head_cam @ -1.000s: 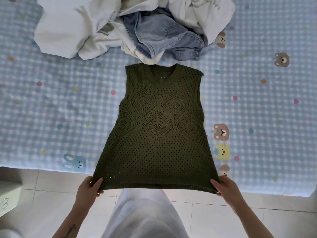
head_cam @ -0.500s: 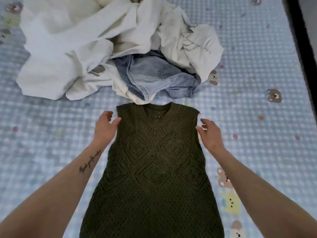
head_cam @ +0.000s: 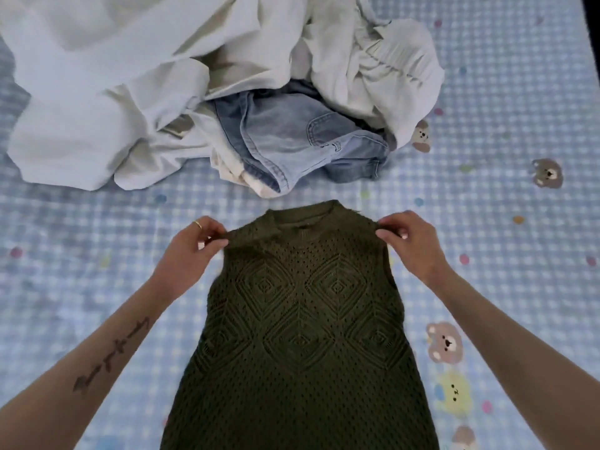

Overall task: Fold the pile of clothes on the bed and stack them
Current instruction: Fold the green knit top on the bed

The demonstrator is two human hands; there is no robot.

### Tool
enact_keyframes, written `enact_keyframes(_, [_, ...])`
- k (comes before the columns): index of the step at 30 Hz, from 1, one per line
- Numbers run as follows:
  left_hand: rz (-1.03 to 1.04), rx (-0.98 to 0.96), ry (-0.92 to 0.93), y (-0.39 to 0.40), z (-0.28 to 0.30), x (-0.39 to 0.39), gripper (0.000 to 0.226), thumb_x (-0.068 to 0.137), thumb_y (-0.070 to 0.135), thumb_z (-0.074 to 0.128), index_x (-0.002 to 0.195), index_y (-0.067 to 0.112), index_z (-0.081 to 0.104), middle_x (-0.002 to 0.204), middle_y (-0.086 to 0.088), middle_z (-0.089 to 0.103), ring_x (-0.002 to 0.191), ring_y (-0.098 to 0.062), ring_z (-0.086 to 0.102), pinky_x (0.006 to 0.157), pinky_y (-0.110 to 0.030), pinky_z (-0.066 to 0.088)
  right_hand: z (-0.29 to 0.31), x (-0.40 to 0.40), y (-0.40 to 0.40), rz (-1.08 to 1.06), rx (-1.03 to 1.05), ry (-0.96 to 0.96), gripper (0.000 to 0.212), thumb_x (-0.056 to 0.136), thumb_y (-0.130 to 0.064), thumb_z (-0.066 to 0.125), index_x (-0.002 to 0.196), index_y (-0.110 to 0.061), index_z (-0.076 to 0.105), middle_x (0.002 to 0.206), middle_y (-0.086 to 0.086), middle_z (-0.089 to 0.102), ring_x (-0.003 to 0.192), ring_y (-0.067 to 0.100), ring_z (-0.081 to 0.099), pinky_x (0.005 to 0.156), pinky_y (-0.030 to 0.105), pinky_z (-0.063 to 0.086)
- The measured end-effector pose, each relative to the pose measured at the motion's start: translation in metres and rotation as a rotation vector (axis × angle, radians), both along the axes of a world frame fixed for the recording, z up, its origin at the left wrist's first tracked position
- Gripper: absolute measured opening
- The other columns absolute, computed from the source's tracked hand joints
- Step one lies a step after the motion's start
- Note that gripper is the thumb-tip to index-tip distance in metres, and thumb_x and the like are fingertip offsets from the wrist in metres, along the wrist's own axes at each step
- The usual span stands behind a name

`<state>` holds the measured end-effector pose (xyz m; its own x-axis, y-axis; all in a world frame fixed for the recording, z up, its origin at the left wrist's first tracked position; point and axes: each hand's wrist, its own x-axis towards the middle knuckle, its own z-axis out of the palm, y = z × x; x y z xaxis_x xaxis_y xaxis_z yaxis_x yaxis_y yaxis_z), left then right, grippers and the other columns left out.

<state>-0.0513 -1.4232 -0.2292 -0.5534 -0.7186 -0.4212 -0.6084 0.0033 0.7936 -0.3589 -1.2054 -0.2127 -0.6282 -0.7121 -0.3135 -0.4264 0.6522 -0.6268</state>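
Now both hands pinch the green knit vest (head_cam: pixel 302 319) at its shoulders — left hand (head_cam: pixel 191 245), right hand (head_cam: pixel 412 241).

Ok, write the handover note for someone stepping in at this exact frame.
Left hand pinches the left shoulder of the olive green openwork knit vest; right hand pinches the right shoulder. The vest lies flat, front up, on the blue checked bed sheet, not yet folded. Beyond it sits the unfolded pile: crumpled white garments and light blue denim jeans. No stack is visible.
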Motion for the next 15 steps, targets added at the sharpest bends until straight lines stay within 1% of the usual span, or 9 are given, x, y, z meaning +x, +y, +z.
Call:
enact_keyframes(2, [-0.117, -0.061, -0.035, 0.032, 0.027, 0.038, 0.016, 0.085, 0.014, 0.066, 0.084, 0.029, 0.061, 0.086, 0.017, 0.067, 0.088, 0.012, 0.057, 0.076, -0.002, 0.038, 0.032, 0.023, 0.036, 0.112, -0.035, -0.049, 0.013, 0.082, -0.015, 0.072, 0.092, -0.023, 0.07, 0.089, -0.003, 0.061, 0.079, 0.001, 0.059, 0.076, 0.007, 0.041])
enact_keyframes(3, [-0.172, -0.091, -0.041, 0.051, 0.038, 0.058, 0.014, 0.085, 0.014, 0.067, 0.086, 0.028, 0.063, 0.087, 0.017, 0.067, 0.089, 0.013, 0.056, 0.076, 0.0, 0.037, 0.047, 0.036, 0.057, 0.164, -0.025, -0.075, 0.014, 0.083, -0.017, 0.071, 0.092, -0.028, 0.068, 0.089, -0.007, 0.06, 0.081, 0.002, 0.06, 0.077, 0.009, 0.042])
enact_keyframes(5, [-0.286, -0.153, -0.055, 0.089, 0.053, 0.097, 0.012, 0.086, 0.013, 0.065, 0.088, 0.024, 0.065, 0.088, 0.015, 0.065, 0.088, 0.007, 0.056, 0.078, -0.004, 0.037, 0.069, 0.065, 0.099, 0.271, 0.043, -0.095, 0.014, 0.085, -0.02, 0.068, 0.092, -0.031, 0.067, 0.091, -0.014, 0.058, 0.083, 0.002, 0.059, 0.078, 0.016, 0.044])
enact_keyframes(6, [-0.35, -0.18, -0.066, 0.108, 0.058, 0.113, 0.01, 0.084, 0.014, 0.064, 0.087, 0.023, 0.065, 0.088, 0.013, 0.065, 0.086, 0.004, 0.055, 0.078, -0.008, 0.039, 0.077, 0.081, 0.12, 0.323, 0.082, -0.092, 0.013, 0.085, -0.019, 0.068, 0.093, -0.029, 0.068, 0.092, -0.017, 0.057, 0.084, 0.0, 0.058, 0.079, 0.019, 0.043])
enact_keyframes(8, [-0.472, -0.227, -0.085, 0.144, 0.063, 0.144, 0.007, 0.08, 0.021, 0.061, 0.084, 0.025, 0.063, 0.085, 0.013, 0.065, 0.083, 0.004, 0.052, 0.077, -0.016, 0.04, 0.085, 0.111, 0.158, 0.399, 0.137, -0.117, 0.013, 0.085, -0.015, 0.069, 0.094, -0.024, 0.069, 0.093, -0.017, 0.055, 0.085, -0.001, 0.056, 0.079, 0.02, 0.042])
enact_keyframes(9, [-0.526, -0.251, -0.1, 0.159, 0.061, 0.157, 0.006, 0.079, 0.026, 0.057, 0.082, 0.026, 0.062, 0.082, 0.013, 0.064, 0.082, 0.004, 0.05, 0.075, -0.017, 0.039, 0.085, 0.124, 0.174, 0.431, 0.175, -0.134, 0.012, 0.086, -0.016, 0.068, 0.095, -0.023, 0.07, 0.093, -0.017, 0.054, 0.084, -0.001, 0.055, 0.079, 0.018, 0.042])
enact_keyframes(10, [-0.573, -0.267, -0.128, 0.173, 0.06, 0.168, 0.011, 0.078, 0.029, 0.052, 0.08, 0.027, 0.062, 0.08, 0.013, 0.064, 0.082, 0.003, 0.049, 0.075, -0.017, 0.037, 0.084, 0.136, 0.189, 0.47, 0.217, -0.141, 0.011, 0.087, -0.018, 0.067, 0.096, -0.023, 0.07, 0.093, -0.017, 0.052, 0.084, -0.001, 0.054, 0.08, 0.016, 0.04])
enact_keyframes(12, [-0.644, -0.3, -0.187, 0.2, 0.053, 0.188, 0.018, 0.076, 0.031, 0.046, 0.075, 0.027, 0.063, 0.078, 0.013, 0.064, 0.083, 0.001, 0.046, 0.073, -0.016, 0.034, 0.078, 0.157, 0.213, 0.531, 0.278, -0.154, 0.012, 0.089, -0.022, 0.063, 0.1, -0.022, 0.07, 0.096, -0.016, 0.05, 0.086, 0.002, 0.053, 0.079, 0.013, 0.038])
enact_keyframes(15, [-0.659, -0.358, -0.226, 0.229, 0.043, 0.208, 0.022, 0.076, 0.029, 0.043, 0.071, 0.027, 0.064, 0.079, 0.015, 0.063, 0.085, -0.001, 0.044, 0.075, -0.017, 0.033, 0.067, 0.178, 0.238, 0.534, 0.32, -0.177, 0.013, 0.091, -0.021, 0.06, 0.1, -0.022, 0.069, 0.097, -0.014, 0.051, 0.087, 0.004, 0.054, 0.08, 0.019, 0.043])
